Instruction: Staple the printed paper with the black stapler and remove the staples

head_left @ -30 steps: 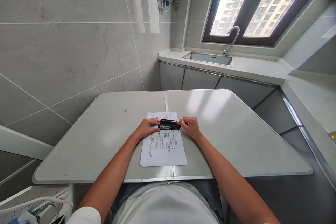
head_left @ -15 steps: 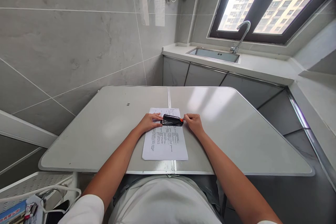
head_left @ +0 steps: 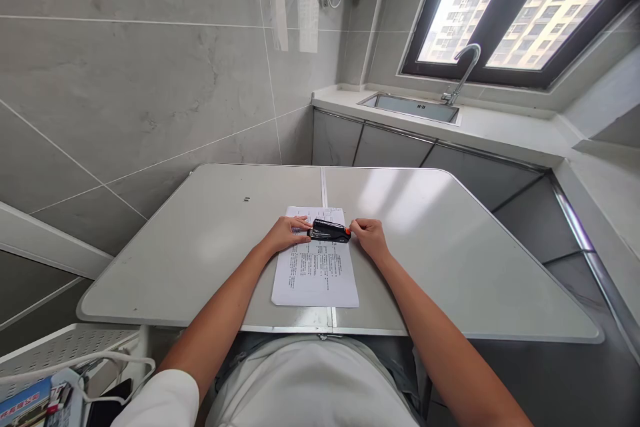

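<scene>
A black stapler (head_left: 329, 231) with an orange-red end lies across the upper part of a printed sheet of paper (head_left: 315, 270) on a grey folding table (head_left: 425, 260). My left hand (head_left: 289, 233) rests on the paper with its fingers curled against the stapler's left end. At the stapler's right, orange end, my right hand (head_left: 367, 236) has its fingers closed on it. Both forearms reach in from the bottom of the view.
A tiny dark object (head_left: 247, 199) lies on the table's far left part. A counter with a sink (head_left: 410, 107) and tap (head_left: 463, 70) runs behind, below a window. A white wire basket (head_left: 60, 360) with a cable and items stands at lower left.
My hands and the stapler have stayed where they were on the paper. Only the view has shifted a little; the head tilted slightly.
</scene>
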The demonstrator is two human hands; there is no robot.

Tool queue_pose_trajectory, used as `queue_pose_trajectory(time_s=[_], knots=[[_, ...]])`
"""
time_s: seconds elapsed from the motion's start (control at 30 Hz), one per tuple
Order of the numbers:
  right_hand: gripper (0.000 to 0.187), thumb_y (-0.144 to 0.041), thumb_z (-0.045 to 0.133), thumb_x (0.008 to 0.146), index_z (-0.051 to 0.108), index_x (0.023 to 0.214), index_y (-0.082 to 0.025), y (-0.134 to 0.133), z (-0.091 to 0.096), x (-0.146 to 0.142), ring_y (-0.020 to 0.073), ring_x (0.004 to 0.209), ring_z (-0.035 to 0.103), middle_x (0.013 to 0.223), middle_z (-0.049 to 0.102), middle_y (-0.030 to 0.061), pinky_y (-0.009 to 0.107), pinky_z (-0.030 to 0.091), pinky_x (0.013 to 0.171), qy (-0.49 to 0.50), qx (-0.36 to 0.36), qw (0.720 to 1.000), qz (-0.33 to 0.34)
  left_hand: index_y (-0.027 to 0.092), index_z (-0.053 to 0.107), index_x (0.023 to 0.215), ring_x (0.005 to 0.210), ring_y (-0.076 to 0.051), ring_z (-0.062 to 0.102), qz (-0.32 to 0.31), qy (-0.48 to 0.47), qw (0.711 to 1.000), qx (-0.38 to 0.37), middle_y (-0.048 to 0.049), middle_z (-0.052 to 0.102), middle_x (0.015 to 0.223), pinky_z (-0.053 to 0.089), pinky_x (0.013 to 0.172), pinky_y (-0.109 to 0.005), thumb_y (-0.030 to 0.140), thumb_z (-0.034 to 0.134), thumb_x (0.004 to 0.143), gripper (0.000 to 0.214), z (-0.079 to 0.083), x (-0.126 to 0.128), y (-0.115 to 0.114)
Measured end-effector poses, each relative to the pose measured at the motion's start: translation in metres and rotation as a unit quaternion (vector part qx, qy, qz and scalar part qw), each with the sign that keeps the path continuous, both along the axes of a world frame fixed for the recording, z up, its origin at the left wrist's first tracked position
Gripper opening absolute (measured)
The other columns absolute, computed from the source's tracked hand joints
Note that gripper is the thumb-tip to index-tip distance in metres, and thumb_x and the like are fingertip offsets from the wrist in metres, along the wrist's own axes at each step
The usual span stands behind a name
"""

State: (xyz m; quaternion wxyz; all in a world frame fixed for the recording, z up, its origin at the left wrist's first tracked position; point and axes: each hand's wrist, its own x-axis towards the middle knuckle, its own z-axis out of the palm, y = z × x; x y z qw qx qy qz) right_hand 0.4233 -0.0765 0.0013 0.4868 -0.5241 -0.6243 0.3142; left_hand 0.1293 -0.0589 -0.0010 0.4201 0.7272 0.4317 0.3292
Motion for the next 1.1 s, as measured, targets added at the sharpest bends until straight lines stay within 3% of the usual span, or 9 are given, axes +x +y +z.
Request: queue_pose_trajectory(time_s=[0.2,0.33,0.47,0.57,0.67,0.77,0.93,1.0,1.1], knots=[[0.037,-0.029,0.049,0.078,0.021,0.054,-0.023,-0.001,-0.001,-0.001,0.0109,0.062,0.015,0.062,0.015,-0.0033,0.029,0.01,0.058,-0.009,0.003,1.0,-0.003,0.025,0.084,0.109,0.142,-0.035,0.054,-0.007,0.005,1.0,0.001,-0.0082,0.077,0.124,0.042,0.121,-0.049,0.043,0.09,0.067,0.046,0.002,-0.001,-0.001],[0.043,-0.033,0.049,0.087,0.026,0.052,-0.022,-0.003,0.0,-0.002,0.011,0.061,0.017,0.06,0.018,-0.0034,0.029,0.014,0.057,-0.036,0.041,0.999,-0.003,0.025,0.085,0.106,0.141,-0.036,0.055,-0.007,0.006,1.0,0.0,-0.0091,0.077,0.123,0.043,0.119,-0.05,0.043,0.092,0.064,0.046,0.001,-0.001,0.001],[0.051,-0.037,0.051,0.095,0.032,0.051,-0.021,0.002,0.022,-0.011,0.0108,0.057,0.02,0.055,0.024,-0.0038,0.03,0.018,0.056,-0.119,0.076,0.99,-0.003,0.024,0.085,0.099,0.139,-0.037,0.056,-0.004,0.003,1.0,0.003,-0.0112,0.078,0.119,0.045,0.116,-0.049,0.042,0.093,0.062,0.041,-0.001,-0.001,0.002],[0.049,-0.041,0.056,0.097,0.05,0.054,-0.02,0.013,0.048,-0.019,0.0114,0.055,0.033,0.054,0.042,-0.0023,0.029,0.028,0.055,-0.182,0.06,0.98,0.051,0.023,0.085,0.096,0.139,-0.037,0.057,0.0,-0.002,1.0,0.004,-0.0112,0.078,0.12,0.045,0.116,-0.049,0.042,0.093,0.063,0.039,-0.001,-0.002,0.001],[0.03,-0.048,0.064,0.095,0.076,0.088,-0.021,0.022,0.059,-0.021,0.0173,0.077,0.059,0.085,0.07,0.0044,0.028,0.046,0.067,-0.182,0.084,0.969,0.147,0.023,0.084,0.096,0.138,-0.037,0.057,0.0,0.002,1.0,0.01,-0.0101,0.077,0.122,0.044,0.116,-0.05,0.042,0.092,0.063,0.038,0.0,-0.002,0.0],[0.035,-0.048,0.072,0.09,0.076,0.115,-0.024,0.024,0.045,-0.019,0.0226,0.096,0.066,0.109,0.074,0.0083,0.034,0.054,0.081,-0.167,0.1,0.959,0.206,0.023,0.083,0.1,0.137,-0.036,0.058,0.0,-0.003,1.0,0.015,-0.0095,0.077,0.122,0.044,0.116,-0.05,0.041,0.091,0.065,0.04,-0.002,-0.002,0.001],[0.042,-0.039,0.079,0.085,0.074,0.124,-0.027,0.017,0.014,-0.017,0.025,0.095,0.07,0.107,0.077,0.0064,0.036,0.056,0.083,-0.202,0.077,0.943,0.253,0.024,0.084,0.101,0.134,-0.034,0.061,-0.004,0.001,1.0,0.028,-0.009,0.077,0.123,0.045,0.116,-0.049,0.039,0.089,0.068,0.037,-0.005,-0.003,0.004],[0.034,-0.036,0.075,0.089,0.075,0.121,-0.027,0.016,0.011,-0.018,0.0228,0.089,0.071,0.103,0.077,0.0045,0.034,0.055,0.079,-0.2,0.069,0.947,0.242,0.024,0.081,0.114,0.135,-0.035,0.06,0.007,0.008,1.0,0.029,-0.0104,0.072,0.134,0.043,0.119,-0.049,0.04,0.091,0.066,0.051,-0.004,-0.005,0.005],[0.023,-0.035,0.073,0.09,0.078,0.111,-0.025,0.016,0.012,-0.022,0.0192,0.076,0.068,0.092,0.077,0.0018,0.03,0.052,0.071,-0.186,0.058,0.954,0.229,0.024,0.064,0.144,0.15,-0.035,0.044,0.04,0.014,0.998,0.039,-0.0122,0.052,0.158,0.031,0.127,-0.05,0.043,0.095,0.061,0.091,-0.002,-0.008,0.006]])
